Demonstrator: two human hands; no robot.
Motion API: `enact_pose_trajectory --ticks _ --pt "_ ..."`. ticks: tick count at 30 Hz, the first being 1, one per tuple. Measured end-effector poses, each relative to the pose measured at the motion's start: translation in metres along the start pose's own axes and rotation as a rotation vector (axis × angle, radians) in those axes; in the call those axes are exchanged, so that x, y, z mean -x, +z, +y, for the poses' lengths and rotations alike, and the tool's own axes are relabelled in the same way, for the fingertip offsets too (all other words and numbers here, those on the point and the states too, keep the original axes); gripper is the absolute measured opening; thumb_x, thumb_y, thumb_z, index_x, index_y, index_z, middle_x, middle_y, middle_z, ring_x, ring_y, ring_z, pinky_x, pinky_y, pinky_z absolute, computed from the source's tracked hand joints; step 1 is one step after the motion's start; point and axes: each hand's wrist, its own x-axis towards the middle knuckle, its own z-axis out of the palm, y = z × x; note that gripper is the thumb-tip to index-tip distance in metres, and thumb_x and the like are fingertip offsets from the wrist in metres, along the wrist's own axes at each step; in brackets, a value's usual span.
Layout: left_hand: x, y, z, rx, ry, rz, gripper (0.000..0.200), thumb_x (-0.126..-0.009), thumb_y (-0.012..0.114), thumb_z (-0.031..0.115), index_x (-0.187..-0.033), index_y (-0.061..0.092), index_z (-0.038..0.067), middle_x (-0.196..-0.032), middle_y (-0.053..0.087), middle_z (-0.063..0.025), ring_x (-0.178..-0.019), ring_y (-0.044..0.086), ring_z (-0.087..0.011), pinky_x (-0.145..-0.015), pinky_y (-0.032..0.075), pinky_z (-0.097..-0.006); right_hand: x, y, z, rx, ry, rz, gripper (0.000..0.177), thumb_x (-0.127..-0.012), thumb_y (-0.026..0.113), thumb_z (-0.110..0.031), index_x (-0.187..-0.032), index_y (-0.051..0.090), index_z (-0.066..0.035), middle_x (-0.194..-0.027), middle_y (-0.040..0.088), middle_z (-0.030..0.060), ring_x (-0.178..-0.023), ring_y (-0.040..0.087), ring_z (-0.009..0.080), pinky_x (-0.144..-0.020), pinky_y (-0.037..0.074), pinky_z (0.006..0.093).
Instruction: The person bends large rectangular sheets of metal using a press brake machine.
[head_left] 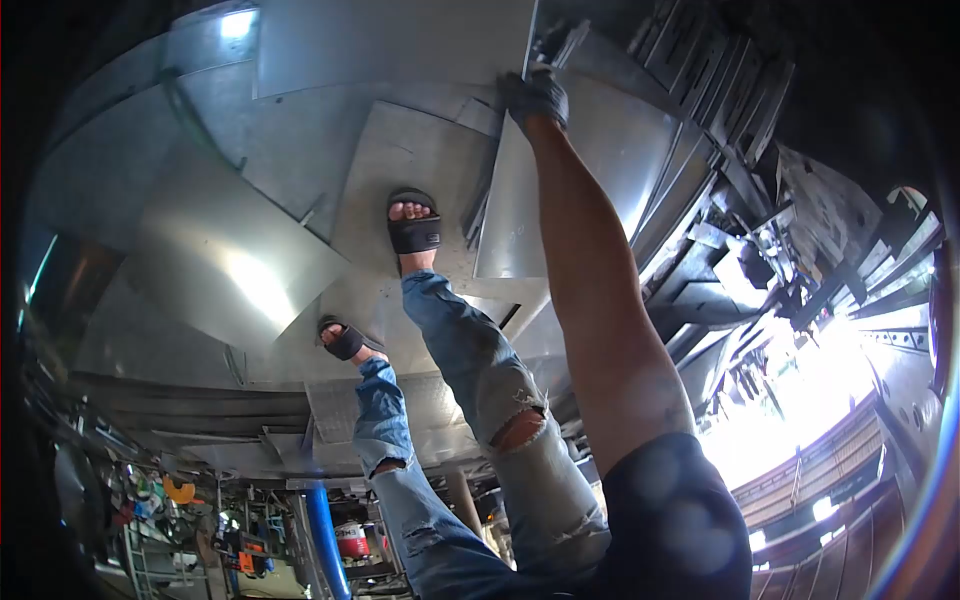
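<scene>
My right hand (pixel 538 98), in a dark grey work glove, is stretched far forward with the fingers closed at the lower right corner of a large flat metal sheet (pixel 395 45). The sheet runs out of view at the top. Just below the glove lies another smooth metal sheet (pixel 580 175), bright with reflected light. My left hand is out of view.
My sandalled feet (pixel 414 235) stand on loose metal plates. A wide shiny sheet (pixel 215 255) lies to the left. Narrow metal offcuts (pixel 700 75) are heaped at the right. A blue post (pixel 326 540) and cluttered shelving appear at the lower left.
</scene>
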Motion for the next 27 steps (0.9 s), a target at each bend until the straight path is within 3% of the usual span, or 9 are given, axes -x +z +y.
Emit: enact_pose_trajectory --ticks 7,12,13,15,16,18,19,21,27 --pt "-0.007 0.031 0.043 -0.027 0.041 0.027 0.024 -0.095 0.066 0.028 -0.106 0.069 0.008 -0.089 0.071 -0.0064 -0.073 0.067 -0.0174 -0.062 0.056 -0.0348 -0.05 0.008 -0.014 -0.07 0.073 -0.199 0.047 -0.09 0.056 -0.05 -0.101 0.072 -0.007 -0.107 0.07 0.0192 -0.102 0.066 0.0398 -0.088 0.052 0.0482" --pt "0.046 0.013 0.099 -0.137 0.094 0.064 0.024 -0.095 0.066 0.029 -0.107 0.069 0.008 -0.09 0.07 -0.0056 -0.073 0.066 -0.0166 -0.063 0.056 -0.0346 0.018 -0.057 0.027 0.019 -0.341 0.135 0.029 -0.096 0.047 -0.028 -0.094 0.069 -0.009 -0.094 0.068 0.0192 -0.089 0.065 0.0416 -0.074 0.052 0.0512" --pt "0.063 0.003 0.108 -0.164 0.103 0.077 0.025 -0.095 0.065 0.029 -0.107 0.069 0.008 -0.09 0.07 -0.0055 -0.073 0.066 -0.0164 -0.063 0.056 -0.0346 0.028 -0.087 0.039 0.026 -0.189 0.064 0.027 -0.095 0.047 -0.026 -0.096 0.068 -0.009 -0.094 0.068 0.0203 -0.089 0.065 0.0411 -0.074 0.051 0.0519" --pt "0.079 0.01 0.134 -0.182 0.161 0.089 0.025 -0.095 0.065 0.029 -0.107 0.069 0.008 -0.09 0.07 -0.0052 -0.074 0.066 -0.0161 -0.063 0.056 -0.0345 0.039 -0.135 0.096 0.085 -0.126 0.051 0.024 -0.092 0.051 -0.025 -0.1 0.069 -0.011 -0.094 0.068 0.0181 -0.087 0.065 0.0401 -0.073 0.052 0.0495" --pt "0.087 0.015 0.146 -0.188 0.187 0.093 0.025 -0.095 0.065 0.029 -0.108 0.069 0.008 -0.09 0.07 -0.005 -0.074 0.066 -0.016 -0.063 0.056 -0.0345 0.037 -0.128 0.159 0.217 -0.366 0.267 0.023 -0.088 0.056 -0.022 -0.104 0.069 -0.013 -0.098 0.068 0.0151 -0.088 0.066 0.0375 -0.074 0.053 0.048" --pt "0.104 0.023 0.163 -0.205 0.227 0.1 0.025 -0.095 0.065 0.03 -0.108 0.069 0.008 -0.09 0.07 -0.0047 -0.074 0.066 -0.0157 -0.064 0.056 -0.0344 0.091 -0.219 0.17 0.355 -0.173 0.045 0.023 -0.083 0.063 -0.021 -0.104 0.068 -0.015 -0.1 0.068 0.0124 -0.09 0.066 0.0347 -0.074 0.053 0.0477" --pt "0.109 0.03 0.172 -0.211 0.249 0.099 0.025 -0.096 0.065 0.03 -0.108 0.069 0.008 -0.09 0.07 -0.0046 -0.074 0.066 -0.0155 -0.064 0.056 -0.0344 0.106 -0.225 0.212 0.221 -0.085 0.081 0.026 -0.089 0.06 -0.035 -0.096 0.069 -0.012 -0.08 0.066 0.0129 -0.079 0.066 0.0338 -0.068 0.051 0.0477" --pt "0.119 0.04 0.183 -0.224 0.281 0.101 0.026 -0.096 0.065 0.03 -0.109 0.069 0.008 -0.09 0.07 -0.0043 -0.074 0.065 -0.0152 -0.064 0.056 -0.0343 0.148 -0.248 0.272 0.134 0.137 -0.022 0.031 -0.094 0.057 -0.039 -0.096 0.068 -0.01 -0.089 0.068 0.0184 -0.089 0.066 0.0386 -0.072 0.052 0.0468" --pt "0.129 0.046 0.199 -0.24 0.336 0.077 0.031 -0.096 0.065 0.034 -0.111 0.068 0.007 -0.093 0.07 -0.0033 -0.076 0.065 -0.0154 -0.066 0.056 -0.0331 0.232 -0.266 0.42 0.268 0.272 -0.025 0.037 -0.097 0.05 -0.042 -0.095 0.068 -0.01 -0.092 0.069 0.0183 -0.093 0.066 0.0379 -0.076 0.052 0.0461"
